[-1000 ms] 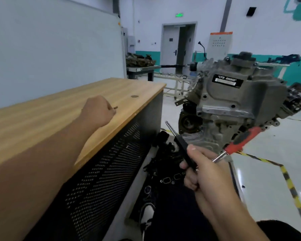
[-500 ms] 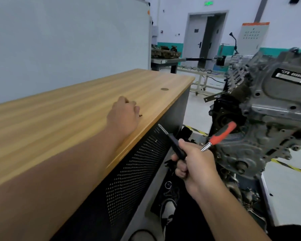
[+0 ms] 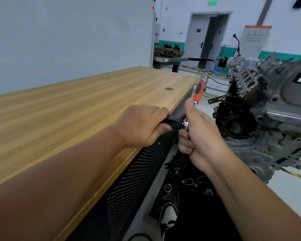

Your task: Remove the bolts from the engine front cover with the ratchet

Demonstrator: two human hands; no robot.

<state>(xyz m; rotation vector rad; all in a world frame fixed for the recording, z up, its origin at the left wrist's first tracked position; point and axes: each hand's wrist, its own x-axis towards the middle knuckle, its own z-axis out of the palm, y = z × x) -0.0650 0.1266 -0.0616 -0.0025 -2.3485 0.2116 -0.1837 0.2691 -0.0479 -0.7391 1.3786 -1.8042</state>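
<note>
Change since earlier: left hand (image 3: 142, 126) has come off the wooden benchtop (image 3: 87, 108), where it lay fisted half a second ago, and now meets the right hand (image 3: 201, 134) at the tool; the camera has swung left, so the engine sits further right.
Head view, left hand: fingers curled tight around a black socket extension (image 3: 172, 123) lying sideways, just past the bench's near edge.
Head view, right hand: fist wrapped around the ratchet (image 3: 197, 94) near its head, thumb up along the shaft; the red-and-black handle stands upright above the knuckles.
Joint: chrome ratchet head (image 3: 186, 124) touches the black piece's end, between the two hands.
Engine front cover (image 3: 283, 108): grey cast metal, right of the hands and apart from them; bolts too small and blurred to pick out.
Surface: long light-wood top, bare but for a small round dark mark (image 3: 169, 88) near the far end; black perforated metal panel (image 3: 129, 185) below it.
Floor: dark engine parts (image 3: 186, 181) and a black-and-white shoe (image 3: 169, 216) beside the bench.
Room: pale walls with a teal band, grey double door (image 3: 207, 39) under a green exit sign (image 3: 212, 3), a far table (image 3: 169, 60) of parts, an orange-topped control cabinet (image 3: 254, 40).
</note>
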